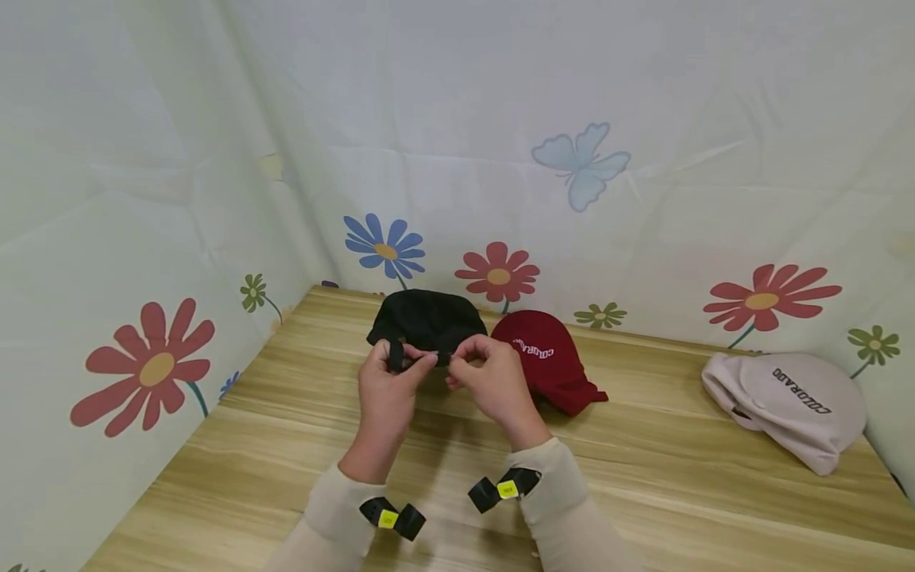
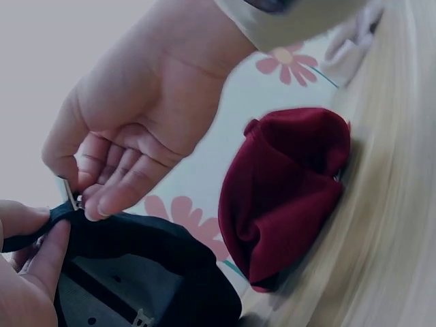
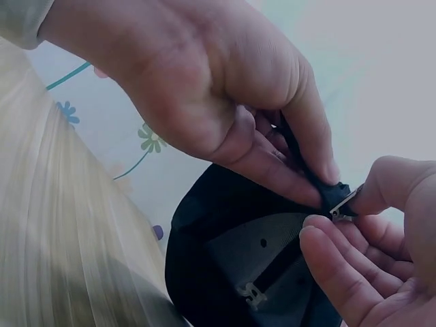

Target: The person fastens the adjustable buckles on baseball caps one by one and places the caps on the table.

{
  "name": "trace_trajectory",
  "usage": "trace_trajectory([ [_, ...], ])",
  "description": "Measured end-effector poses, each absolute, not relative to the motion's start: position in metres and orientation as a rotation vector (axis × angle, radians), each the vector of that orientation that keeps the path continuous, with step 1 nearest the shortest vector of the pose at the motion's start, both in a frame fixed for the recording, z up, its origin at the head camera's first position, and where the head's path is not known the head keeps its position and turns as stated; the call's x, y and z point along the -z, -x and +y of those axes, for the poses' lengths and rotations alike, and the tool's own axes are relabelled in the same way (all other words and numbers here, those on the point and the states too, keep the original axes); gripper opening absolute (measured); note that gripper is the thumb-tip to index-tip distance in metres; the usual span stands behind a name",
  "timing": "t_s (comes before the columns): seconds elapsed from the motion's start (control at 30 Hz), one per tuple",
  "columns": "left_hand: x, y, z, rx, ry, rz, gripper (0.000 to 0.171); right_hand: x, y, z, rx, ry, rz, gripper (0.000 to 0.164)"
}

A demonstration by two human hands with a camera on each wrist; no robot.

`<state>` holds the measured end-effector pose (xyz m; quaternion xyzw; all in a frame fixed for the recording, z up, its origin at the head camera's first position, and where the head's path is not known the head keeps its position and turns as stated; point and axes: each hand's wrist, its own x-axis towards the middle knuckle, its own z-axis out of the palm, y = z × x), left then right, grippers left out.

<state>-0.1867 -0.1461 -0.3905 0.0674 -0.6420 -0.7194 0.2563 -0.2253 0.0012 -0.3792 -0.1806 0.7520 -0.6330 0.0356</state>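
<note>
Both hands work at the back strap of a black baseball cap (image 1: 429, 314), whose inside lining shows in both wrist views. My left hand (image 1: 388, 389) pinches the dark strap (image 3: 294, 144) between thumb and fingers. Close beside it, my right hand (image 1: 495, 381) pinches the small metal buckle (image 3: 345, 201) on that strap. In the left wrist view the right hand (image 2: 153, 88) reaches in from the top, thumb and fingertips at the buckle (image 2: 71, 197). How far the strap passes through the buckle is partly hidden by fingers.
A dark red cap (image 1: 539, 349) with white lettering lies just right of the black one. Farther right, a pale pink cap (image 1: 793, 405) rests on the wooden table (image 1: 643, 477). Flower-printed white cloth (image 1: 643, 262) stands behind and at the left.
</note>
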Motion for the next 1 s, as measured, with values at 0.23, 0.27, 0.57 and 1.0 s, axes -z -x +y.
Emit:
trace_trajectory([
  [0.23, 0.3823, 0.1866, -0.1470, 2.204, -0.117, -1.486, 0.031, 0.3786, 0.2259, 0.0019, 1.944, 0.581, 2.294, 0.009],
  [0.27, 0.3816, 0.1869, -0.1470, 2.234, -0.097, -1.450, 0.033, 0.3785, 0.2260, 0.0016, 1.946, 0.589, 2.292, 0.009],
  [0.57, 0.3821, 0.1872, -0.1474, 2.266, -0.087, -1.414, 0.037, 0.3797, 0.2272, 0.0006, 1.989, 0.641, 2.214, 0.005],
  [1.0, 0.3807, 0.1856, -0.1519, 2.251, -0.123, -1.435, 0.044, 0.3796, 0.2279, 0.0023, 1.987, 0.609, 2.167, 0.009],
])
